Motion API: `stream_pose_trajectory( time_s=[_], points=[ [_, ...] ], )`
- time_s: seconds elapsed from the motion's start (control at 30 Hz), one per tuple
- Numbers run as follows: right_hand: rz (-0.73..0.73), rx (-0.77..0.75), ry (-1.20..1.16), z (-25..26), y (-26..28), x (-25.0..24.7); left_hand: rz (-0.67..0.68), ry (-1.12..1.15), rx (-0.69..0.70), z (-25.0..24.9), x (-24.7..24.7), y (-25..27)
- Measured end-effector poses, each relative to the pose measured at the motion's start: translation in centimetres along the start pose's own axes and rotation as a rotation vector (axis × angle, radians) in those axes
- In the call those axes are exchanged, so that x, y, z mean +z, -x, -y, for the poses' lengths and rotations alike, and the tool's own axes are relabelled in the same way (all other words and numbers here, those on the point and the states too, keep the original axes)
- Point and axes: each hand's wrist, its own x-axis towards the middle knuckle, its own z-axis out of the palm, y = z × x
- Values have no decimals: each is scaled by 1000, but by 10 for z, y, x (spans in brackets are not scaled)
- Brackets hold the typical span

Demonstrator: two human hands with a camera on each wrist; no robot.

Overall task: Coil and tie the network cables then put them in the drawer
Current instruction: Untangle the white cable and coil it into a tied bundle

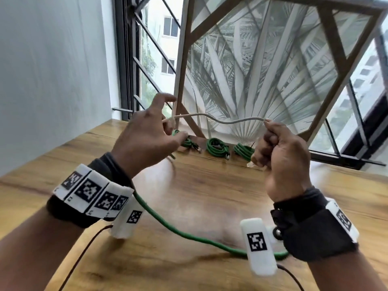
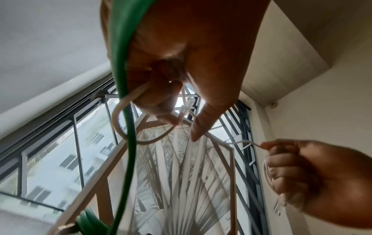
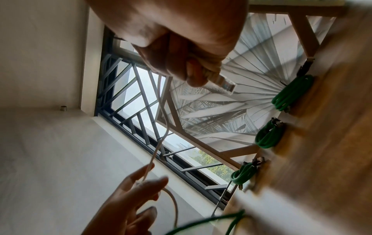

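A white network cable (image 1: 220,120) stretches in the air between my two hands above the wooden table (image 1: 210,198). My left hand (image 1: 168,128) pinches one part of it, and a loop of the white cable (image 2: 118,127) hangs below the fingers. My right hand (image 1: 270,139) grips the other part in a fist, with the clear plug (image 3: 223,84) sticking out below. A loose green cable (image 1: 178,229) runs under both wrists. Three coiled green cables (image 1: 217,148) lie in a row at the back of the table.
A large wooden-framed palm-leaf picture (image 1: 262,70) leans against the barred window (image 1: 151,59) behind the coils. A white wall (image 1: 52,80) stands on the left. No drawer is in view.
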Motion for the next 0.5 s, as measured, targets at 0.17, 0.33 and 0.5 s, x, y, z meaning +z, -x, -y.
stream_pose_trajectory(
  time_s=[0.17,0.33,0.5],
  points=[
    [-140,-15,-55,2,-10,-9,4,216,-170,2,-4,-7],
    [-228,-73,-127,6,-18,-18,211,51,-142,7,-3,-7],
    [-249,-78,-155,9,-19,-18,325,-27,-178,13,3,-6]
  ],
)
